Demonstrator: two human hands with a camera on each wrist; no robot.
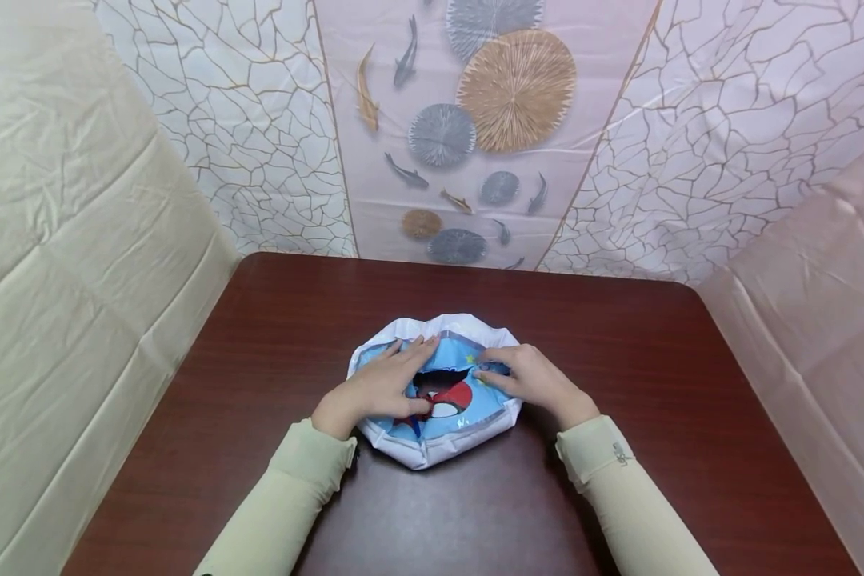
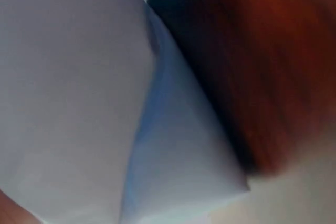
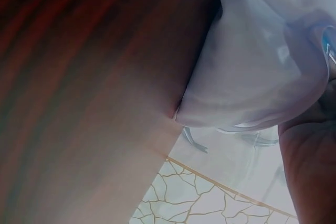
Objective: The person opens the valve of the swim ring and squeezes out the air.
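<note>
A soft swim ring [image 1: 461,432], slightly wrinkled, lies flat on the table. It has a white outer rim, a blue top with red and white cartoon print, and a dark hole in the middle. My left hand [image 1: 382,384] rests spread over its left side, fingers extended toward the far part and thumb by the hole. On the opposite side my right hand [image 1: 536,380] pinches a fold of the blue top between thumb and fingers. The ring's white side [image 2: 68,87] fills much of the left wrist view. In the right wrist view the white rim [image 3: 252,72] is beside the right hand [image 3: 315,156].
The dark red-brown table [image 1: 619,344] extends around the ring on all sides. A patterned cloth wall [image 1: 439,200] stands behind the table's far edge. Pale padded panels rise at the left [image 1: 79,280] and right [image 1: 814,304].
</note>
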